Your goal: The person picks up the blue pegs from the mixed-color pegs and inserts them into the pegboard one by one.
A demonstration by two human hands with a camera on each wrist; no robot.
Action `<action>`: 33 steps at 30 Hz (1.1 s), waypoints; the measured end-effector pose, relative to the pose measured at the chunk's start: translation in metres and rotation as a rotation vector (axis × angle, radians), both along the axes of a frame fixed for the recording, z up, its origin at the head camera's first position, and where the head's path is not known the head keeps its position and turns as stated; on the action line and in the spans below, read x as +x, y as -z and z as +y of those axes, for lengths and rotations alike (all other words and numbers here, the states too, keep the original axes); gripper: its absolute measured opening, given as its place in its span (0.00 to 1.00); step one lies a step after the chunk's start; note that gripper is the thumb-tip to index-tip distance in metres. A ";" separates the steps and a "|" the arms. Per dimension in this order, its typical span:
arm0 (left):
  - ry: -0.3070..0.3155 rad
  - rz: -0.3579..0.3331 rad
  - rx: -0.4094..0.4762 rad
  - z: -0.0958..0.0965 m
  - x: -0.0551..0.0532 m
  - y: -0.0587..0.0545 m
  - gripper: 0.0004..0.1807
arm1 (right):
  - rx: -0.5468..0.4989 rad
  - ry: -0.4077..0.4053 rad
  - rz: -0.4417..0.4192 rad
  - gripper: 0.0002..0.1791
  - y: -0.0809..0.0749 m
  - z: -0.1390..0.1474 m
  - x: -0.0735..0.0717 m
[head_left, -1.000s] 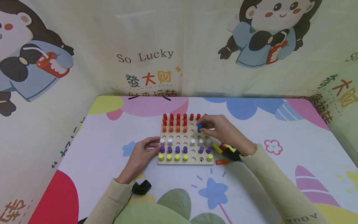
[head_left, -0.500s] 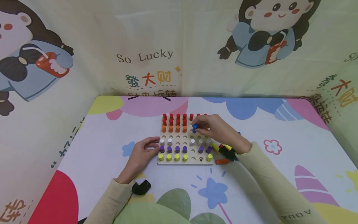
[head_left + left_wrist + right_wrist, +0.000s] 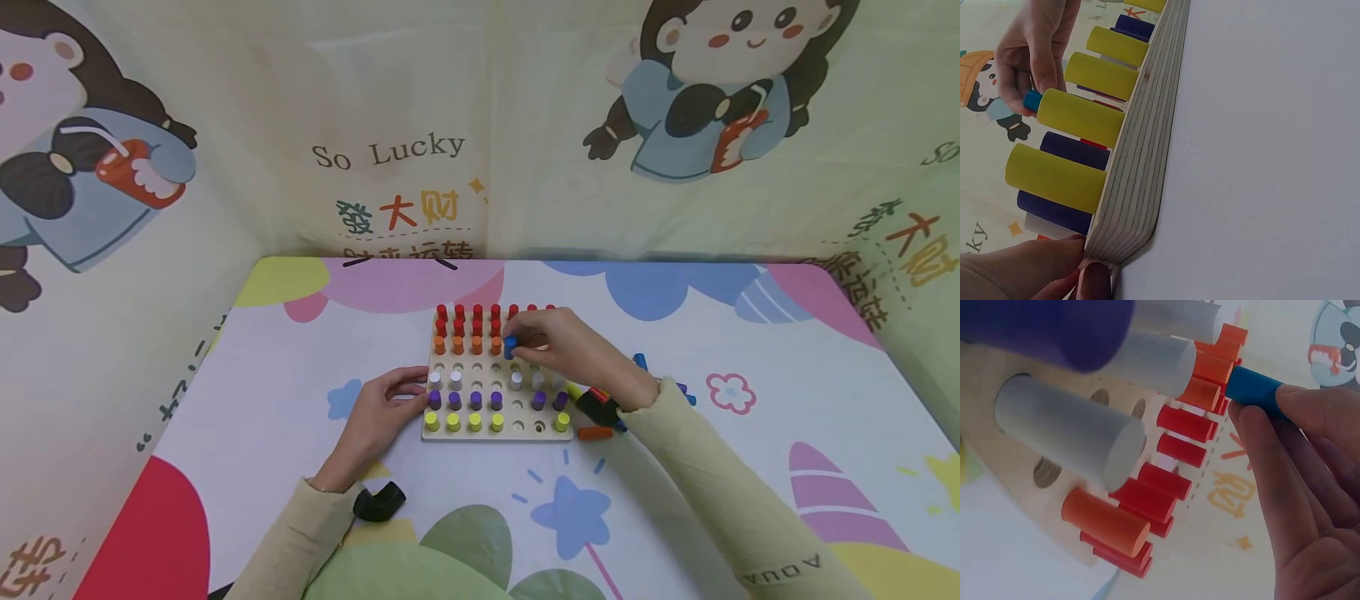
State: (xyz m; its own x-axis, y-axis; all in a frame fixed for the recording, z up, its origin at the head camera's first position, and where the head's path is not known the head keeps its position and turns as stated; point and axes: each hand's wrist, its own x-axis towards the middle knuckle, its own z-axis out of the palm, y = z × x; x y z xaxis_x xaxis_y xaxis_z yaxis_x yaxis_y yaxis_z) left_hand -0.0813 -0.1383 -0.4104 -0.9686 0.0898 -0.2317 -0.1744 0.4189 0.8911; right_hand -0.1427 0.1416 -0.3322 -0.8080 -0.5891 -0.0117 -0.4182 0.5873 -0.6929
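- From the near side, a way to the board [image 3: 529, 415] is left over the tabletop [image 3: 465, 475], between the left hand [image 3: 378, 425] and the right sleeve [image 3: 735, 487].
- At the near row, upright yellow pegs [image 3: 476, 422] are met; a gap is left before the rightmost one.
- The left edge is blocked by the left hand.
- The far right rows are covered by the right hand [image 3: 570, 346], by which a blue peg [image 3: 511, 347] is pinched.
- Beside the right edge, passage is obstructed by a loose orange peg [image 3: 596, 433].

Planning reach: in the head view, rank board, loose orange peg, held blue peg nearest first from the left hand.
1. Board: touched at left edge.
2. Blue peg: over the board, in the right hand.
3. Loose orange peg: right of the board.
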 end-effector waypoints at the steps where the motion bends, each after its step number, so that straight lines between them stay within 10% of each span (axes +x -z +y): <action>1: 0.000 0.001 0.000 0.000 0.000 0.000 0.23 | -0.002 -0.002 -0.005 0.14 0.000 -0.001 0.000; 33: 0.015 0.016 0.014 -0.001 0.000 -0.001 0.23 | 0.049 -0.100 0.014 0.14 -0.003 -0.034 -0.006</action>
